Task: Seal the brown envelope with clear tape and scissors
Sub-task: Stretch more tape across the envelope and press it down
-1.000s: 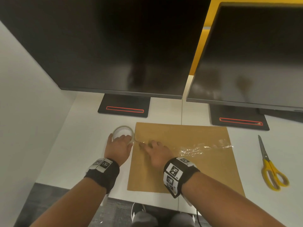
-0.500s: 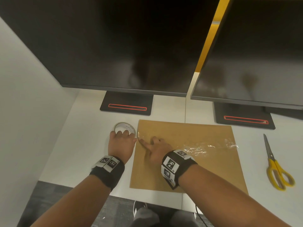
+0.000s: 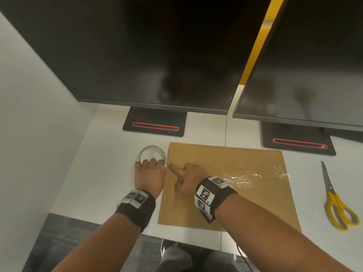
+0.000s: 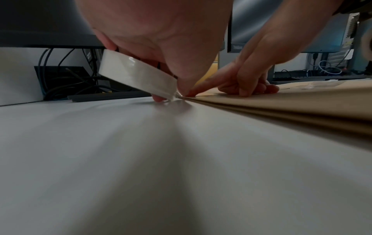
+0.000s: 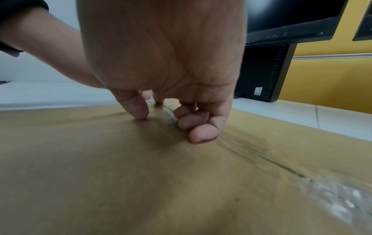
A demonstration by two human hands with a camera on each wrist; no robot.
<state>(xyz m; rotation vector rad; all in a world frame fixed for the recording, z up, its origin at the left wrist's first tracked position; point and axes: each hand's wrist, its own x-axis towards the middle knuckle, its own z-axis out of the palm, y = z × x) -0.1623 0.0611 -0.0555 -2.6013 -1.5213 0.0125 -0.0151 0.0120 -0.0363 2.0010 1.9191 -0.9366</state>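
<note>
A brown envelope (image 3: 225, 193) lies flat on the white desk (image 3: 110, 183). A wrinkled strip of clear tape (image 3: 255, 176) runs across it from its right edge to its left edge. My left hand (image 3: 150, 171) grips the tape roll (image 3: 152, 153) just off the envelope's left edge. In the left wrist view the roll (image 4: 136, 74) is tilted, its low edge at the desk. My right hand (image 3: 188, 179) rests on the envelope, its outstretched index finger (image 4: 203, 89) pressing the tape down at the left edge, the other fingers (image 5: 199, 125) curled. Yellow-handled scissors (image 3: 335, 201) lie shut to the right, untouched.
Two dark monitors (image 3: 157, 55) hang over the back of the desk, their black stands (image 3: 155, 124) behind the envelope. A white partition (image 3: 29, 114) closes the left side. The desk's front edge (image 3: 186, 238) runs just below the envelope.
My right hand went from several fingers laid on the tape to one outstretched index finger at the envelope's left edge. The left hand stays on the roll. The head view shifted slightly.
</note>
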